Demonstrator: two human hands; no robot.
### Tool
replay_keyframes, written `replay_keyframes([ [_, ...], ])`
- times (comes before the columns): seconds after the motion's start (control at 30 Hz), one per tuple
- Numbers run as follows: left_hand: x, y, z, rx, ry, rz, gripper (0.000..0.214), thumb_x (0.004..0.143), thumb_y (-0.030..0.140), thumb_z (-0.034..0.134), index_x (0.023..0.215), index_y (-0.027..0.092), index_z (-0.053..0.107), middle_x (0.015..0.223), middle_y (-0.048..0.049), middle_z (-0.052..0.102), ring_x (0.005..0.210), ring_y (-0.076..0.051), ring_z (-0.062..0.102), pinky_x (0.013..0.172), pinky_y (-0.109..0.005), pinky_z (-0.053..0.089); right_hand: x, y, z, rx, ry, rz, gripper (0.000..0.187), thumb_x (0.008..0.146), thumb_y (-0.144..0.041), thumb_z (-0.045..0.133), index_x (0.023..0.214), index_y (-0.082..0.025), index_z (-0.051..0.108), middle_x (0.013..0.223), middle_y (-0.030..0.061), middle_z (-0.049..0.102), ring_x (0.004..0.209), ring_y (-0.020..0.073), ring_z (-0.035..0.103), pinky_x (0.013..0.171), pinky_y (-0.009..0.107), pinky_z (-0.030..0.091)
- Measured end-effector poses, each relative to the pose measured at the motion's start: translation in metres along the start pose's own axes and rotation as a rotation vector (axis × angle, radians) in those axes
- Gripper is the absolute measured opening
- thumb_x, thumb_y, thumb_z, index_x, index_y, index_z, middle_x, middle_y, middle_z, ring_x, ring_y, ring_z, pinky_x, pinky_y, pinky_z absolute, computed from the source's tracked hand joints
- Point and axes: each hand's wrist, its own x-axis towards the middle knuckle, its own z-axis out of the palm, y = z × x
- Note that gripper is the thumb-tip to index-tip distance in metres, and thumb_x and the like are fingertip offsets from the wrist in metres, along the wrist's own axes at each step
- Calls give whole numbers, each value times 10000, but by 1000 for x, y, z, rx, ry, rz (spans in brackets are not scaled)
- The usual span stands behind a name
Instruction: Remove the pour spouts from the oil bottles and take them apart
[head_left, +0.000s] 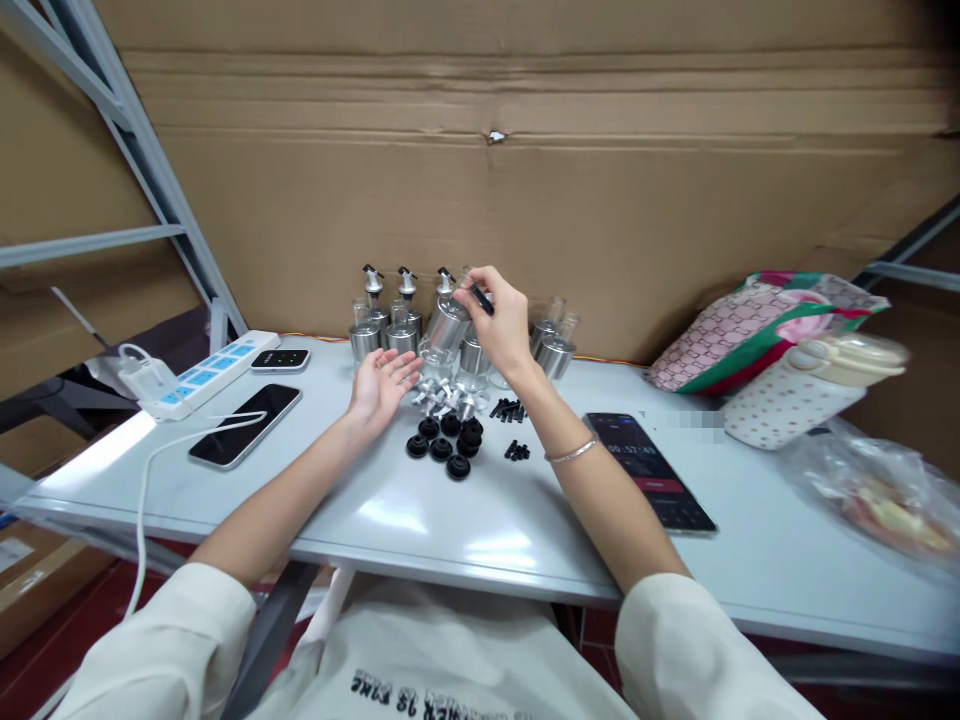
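Observation:
My right hand (501,322) is raised over the back of the white table (420,520), its fingers pinched on a small black part (482,300) at the top of a tilted glass-and-metal dispenser bottle (448,328). My left hand (384,382) lies palm up and open just below the bottle, holding nothing. Several more dispenser bottles (385,322) stand in a row at the wall. Silver pourer pieces (442,396), black round caps (448,445) and small black plugs (510,410) lie in front of my hands.
A phone (245,425) on a white cable and a power strip (202,376) lie at the left. Another phone (651,472) with a lit screen lies at the right. A patterned bag (742,332), a dotted container (802,395) and a plastic bag (877,490) sit far right. Cardboard (525,180) backs the table.

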Motion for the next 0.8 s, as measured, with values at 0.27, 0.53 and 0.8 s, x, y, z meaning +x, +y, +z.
replay_keyframes([
  [0.27, 0, 0, -1, 48, -5, -27, 185, 897, 251, 353, 796, 163, 482, 771, -60, 642, 698, -176, 653, 655, -279, 481, 4, -5, -3, -8, 12, -66, 58, 863, -247, 525, 881, -212, 568, 868, 19, 649, 822, 153, 594, 808, 323, 455],
  [0.53, 0, 0, -4, 68, -1, -43, 159, 871, 271, 384, 807, 168, 487, 707, -25, 603, 595, -142, 607, 598, -256, 453, 17, -7, -40, -99, -107, 63, 67, 775, -235, 595, 836, -209, 606, 811, 22, 664, 751, 172, 586, 758, 341, 444],
  [0.8, -2, 0, -2, 74, -11, -68, 210, 896, 266, 344, 792, 164, 495, 668, -16, 581, 569, -134, 582, 584, -251, 439, 16, 18, -40, -141, -134, 114, 54, 753, -240, 599, 790, -208, 578, 805, 31, 663, 719, 167, 567, 710, 316, 414],
])
